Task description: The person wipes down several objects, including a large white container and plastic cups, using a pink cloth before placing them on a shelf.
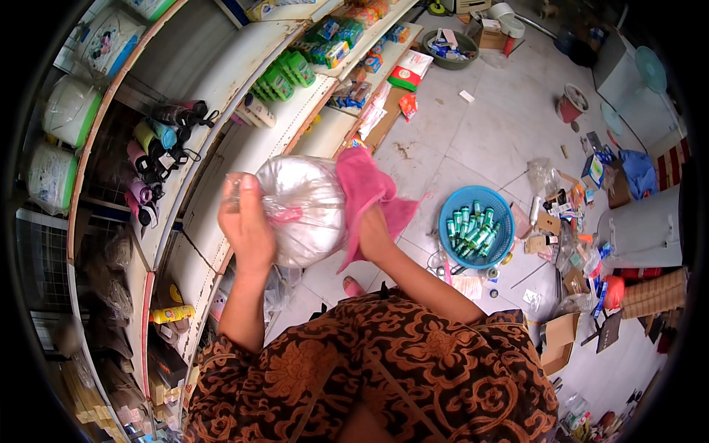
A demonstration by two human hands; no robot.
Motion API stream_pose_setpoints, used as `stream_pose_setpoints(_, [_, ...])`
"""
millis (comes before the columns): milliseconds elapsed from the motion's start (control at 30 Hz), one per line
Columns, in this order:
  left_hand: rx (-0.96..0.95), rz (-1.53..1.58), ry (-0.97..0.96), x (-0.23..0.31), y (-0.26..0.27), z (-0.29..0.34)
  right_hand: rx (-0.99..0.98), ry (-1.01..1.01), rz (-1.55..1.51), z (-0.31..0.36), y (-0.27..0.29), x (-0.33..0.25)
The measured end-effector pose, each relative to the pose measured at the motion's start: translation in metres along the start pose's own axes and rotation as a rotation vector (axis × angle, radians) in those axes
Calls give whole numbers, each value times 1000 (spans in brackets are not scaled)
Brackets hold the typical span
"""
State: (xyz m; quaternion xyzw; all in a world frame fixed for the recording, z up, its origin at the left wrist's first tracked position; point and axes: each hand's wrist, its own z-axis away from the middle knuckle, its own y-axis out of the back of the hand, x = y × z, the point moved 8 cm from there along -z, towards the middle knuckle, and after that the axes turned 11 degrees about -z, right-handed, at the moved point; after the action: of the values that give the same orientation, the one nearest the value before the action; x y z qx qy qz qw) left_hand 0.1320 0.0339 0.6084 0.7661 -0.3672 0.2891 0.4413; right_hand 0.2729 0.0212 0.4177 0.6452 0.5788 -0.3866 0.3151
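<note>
A round white bundle wrapped in clear plastic (299, 240) is held up in front of me, with a pink mark showing through its gathered wrap. My left hand (247, 225) grips its left side, thumb up. Against its right side lies a pink cloth (362, 181), held by my right hand (371, 223). That hand's fingers are mostly covered by the cloth. What the bundle contains cannot be made out.
Shelves (214, 199) run along the left, with dark bottles (159, 159), green bottles (284, 74) and a yellow can (172, 314). On the tiled floor stands a blue basket (445, 225) of green cylinders. Cartons (559, 341) and scattered goods lie at right.
</note>
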Motion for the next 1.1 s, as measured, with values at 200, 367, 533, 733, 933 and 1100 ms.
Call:
stream_pose_setpoints(200, [10, -30, -19, -19, -3, -7, -74, 118, -94, -36, -8, -75])
stream_pose_setpoints(367, [147, 16, 40, -18, 18, -16, -87, 142, -31, -21, -7, -93])
stream_pose_setpoints(533, [60, 31, -9, -11, 10, -7, -53, -250, -278, -15, 10, -3])
stream_pose_setpoints(733, [43, -51, -33, -13, 0, -4, -187, 304, 177, -60, -16, -139])
stream_pose_setpoints(933, [108, 17, 70, -21, 24, -8, 105, 294, 152, -13, 13, -34])
stream_pose_setpoints(1100, [148, 96, 140, -30, 37, -9, 321, -763, -1269, 14, 1, 42])
